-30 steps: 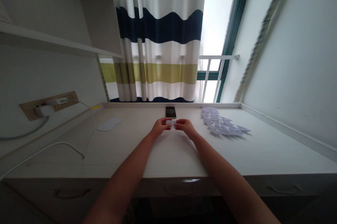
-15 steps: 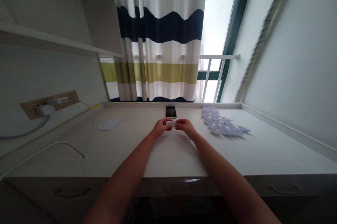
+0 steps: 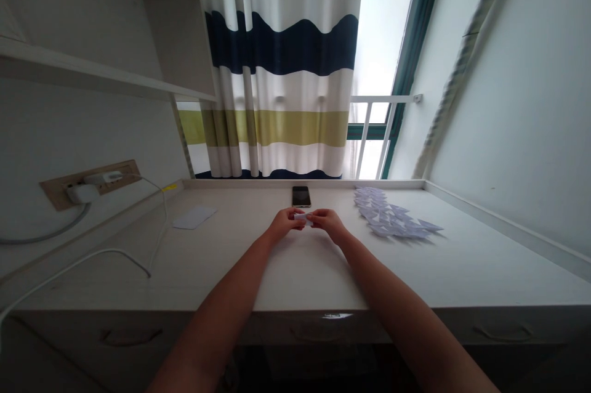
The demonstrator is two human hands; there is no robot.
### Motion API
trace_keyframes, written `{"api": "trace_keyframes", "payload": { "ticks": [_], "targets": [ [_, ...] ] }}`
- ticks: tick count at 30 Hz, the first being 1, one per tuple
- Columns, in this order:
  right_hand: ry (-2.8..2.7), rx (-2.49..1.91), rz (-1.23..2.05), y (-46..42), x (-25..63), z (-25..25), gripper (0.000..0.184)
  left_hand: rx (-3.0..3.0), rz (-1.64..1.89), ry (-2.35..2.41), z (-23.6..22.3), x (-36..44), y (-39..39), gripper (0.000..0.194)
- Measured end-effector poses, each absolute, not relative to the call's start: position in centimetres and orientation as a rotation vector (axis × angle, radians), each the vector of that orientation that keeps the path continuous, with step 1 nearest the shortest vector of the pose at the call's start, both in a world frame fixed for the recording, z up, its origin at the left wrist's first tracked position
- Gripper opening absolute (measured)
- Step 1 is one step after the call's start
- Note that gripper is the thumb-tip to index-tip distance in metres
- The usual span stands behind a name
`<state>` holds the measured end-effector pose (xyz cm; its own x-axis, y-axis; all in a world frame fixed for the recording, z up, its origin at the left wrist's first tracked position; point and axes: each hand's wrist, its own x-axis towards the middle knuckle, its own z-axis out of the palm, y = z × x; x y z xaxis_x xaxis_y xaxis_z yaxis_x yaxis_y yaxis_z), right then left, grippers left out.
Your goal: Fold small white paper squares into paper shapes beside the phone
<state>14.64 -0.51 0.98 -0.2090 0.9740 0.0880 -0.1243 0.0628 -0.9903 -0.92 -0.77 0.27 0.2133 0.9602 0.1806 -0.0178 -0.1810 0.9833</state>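
A pale desk (image 3: 309,276) is being lit from a window (image 3: 383,29) beyond its back edge. The window is being partly covered by one striped curtain (image 3: 295,91) and crossed by one white railing (image 3: 383,99). One shelf (image 3: 101,82) is being supported above the left edge. Two plugs (image 3: 83,194) are being held in one socket panel (image 3: 53,193) on the wall beside that edge; one white cable (image 3: 164,208) is being led down onto the desk. One phone (image 3: 301,196) is being borne at the middle of the back edge. Just in front of it, one small folded paper (image 3: 301,217) is being pinched between thumb and fingers at one end by the left hand (image 3: 282,222), and likewise at the other end by the right hand (image 3: 329,222). Flat white paper (image 3: 194,218) is being carried toward the back left corner; whether one sheet or several is being shown cannot be told. Toward the back right corner, one cluster of folded pieces (image 3: 392,214) is being carried; exact counting is being prevented by overlap.
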Motion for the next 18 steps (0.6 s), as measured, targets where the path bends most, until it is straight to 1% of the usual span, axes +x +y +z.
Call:
{"api": "trace_keyframes", "payload": {
  "ticks": [6,13,18],
  "targets": [
    [-1.325,-0.895,1.446,-0.91,14.83,1.20,0.028,1.418,1.182,0.972,0.38,-1.08,-0.85,0.042],
    [-1.287,-0.938,1.290,-0.73,14.54,1.26,0.022,1.410,1.176,0.961,0.87,-0.72,-1.20,0.040],
    [-1.267,-0.913,1.325,-0.92,14.25,1.37,0.022,1.431,1.207,0.937,0.91,-0.68,-1.39,0.041]
  ]
}}
